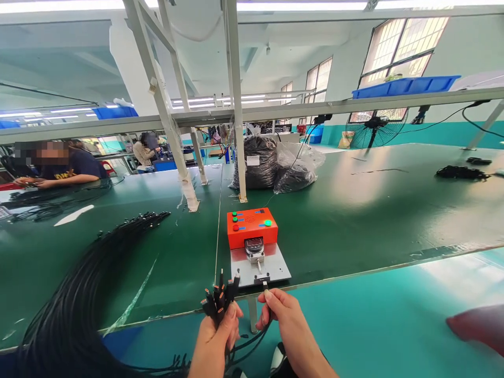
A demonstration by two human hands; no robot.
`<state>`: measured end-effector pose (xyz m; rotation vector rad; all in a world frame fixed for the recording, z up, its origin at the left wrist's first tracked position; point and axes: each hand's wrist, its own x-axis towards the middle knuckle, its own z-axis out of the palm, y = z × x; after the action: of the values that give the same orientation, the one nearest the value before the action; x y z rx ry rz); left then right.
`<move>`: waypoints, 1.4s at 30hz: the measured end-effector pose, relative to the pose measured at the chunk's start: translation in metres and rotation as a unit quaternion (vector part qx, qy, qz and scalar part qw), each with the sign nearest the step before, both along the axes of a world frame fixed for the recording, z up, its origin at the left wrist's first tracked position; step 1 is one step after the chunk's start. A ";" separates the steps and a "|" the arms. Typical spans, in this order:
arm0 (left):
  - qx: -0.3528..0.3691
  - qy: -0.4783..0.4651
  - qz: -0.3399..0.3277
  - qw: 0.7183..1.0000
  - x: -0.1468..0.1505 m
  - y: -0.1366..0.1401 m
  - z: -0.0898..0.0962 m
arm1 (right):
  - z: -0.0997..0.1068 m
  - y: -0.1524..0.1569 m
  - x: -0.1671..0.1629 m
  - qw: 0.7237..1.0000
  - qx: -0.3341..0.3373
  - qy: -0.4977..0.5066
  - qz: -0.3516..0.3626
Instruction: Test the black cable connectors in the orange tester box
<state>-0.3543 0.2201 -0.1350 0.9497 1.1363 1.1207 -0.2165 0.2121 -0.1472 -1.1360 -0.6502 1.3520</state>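
A bunch of black cables (220, 299) with orange-tipped and metal connector ends is wrapped in my left hand (218, 331), held upright at the table's front edge. My right hand (281, 310) pinches one cable connector (265, 286) between thumb and fingers. Its metal tip points at the small black socket block on the front of a metal plate; whether it touches the block I cannot tell. On that plate sits a round digital gauge (254, 245) with a plunger, joined to an orange box (252, 226) with green and red buttons.
A thick bundle of black cables (90, 273) curves over the left of the green table (334, 231). Black bags (260, 163) stand behind the frame post (238, 105). Small cable coils (460, 172) lie far right. A co-worker (74, 163) sits across on the left.
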 end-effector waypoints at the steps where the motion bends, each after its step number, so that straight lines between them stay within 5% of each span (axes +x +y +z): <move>1: 0.006 -0.008 0.021 1.000 -0.001 0.000 0.002 | 0.001 0.002 0.001 1.000 -0.006 0.005 0.003; 4: 0.025 -0.024 0.066 0.997 -0.004 0.000 0.004 | 0.000 0.008 0.003 1.000 -0.021 0.006 0.007; 16: 0.067 -0.005 -0.003 0.998 -0.001 -0.007 -0.002 | 0.002 0.015 0.001 0.999 -0.037 -0.005 0.014; 23: 0.009 -0.029 0.014 0.999 -0.001 -0.013 -0.006 | 0.008 0.022 -0.003 0.999 -0.035 -0.014 0.004; 27: -0.012 -0.040 -0.001 0.999 -0.005 -0.012 0.000 | 0.001 0.021 0.002 0.992 -0.031 -0.119 0.039; 29: 0.001 -0.050 -0.020 0.999 -0.007 -0.010 0.005 | -0.013 0.012 0.004 0.954 -0.013 -0.288 0.087; 32: -0.011 -0.070 -0.033 0.997 -0.006 -0.007 0.007 | -0.042 -0.012 0.006 0.811 -0.006 -0.562 0.165; 35: -0.023 -0.064 -0.061 0.996 -0.001 -0.007 0.002 | -0.058 -0.032 0.005 0.772 -0.010 -0.612 0.173; 38: -0.014 -0.046 -0.074 0.996 0.004 -0.008 -0.005 | -0.043 -0.034 0.003 0.834 0.094 -0.539 0.077; 40: -0.013 -0.037 -0.074 0.997 0.007 -0.009 -0.007 | -0.023 -0.027 0.001 0.909 0.162 -0.382 0.034; 42: -0.014 -0.031 -0.082 0.996 0.009 -0.011 -0.006 | -0.006 -0.019 -0.004 0.966 0.160 -0.197 0.054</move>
<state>-0.3456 0.2091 -0.1410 0.9624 1.0019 0.9919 -0.2203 0.1927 -0.1527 -1.1220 -1.1909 1.0650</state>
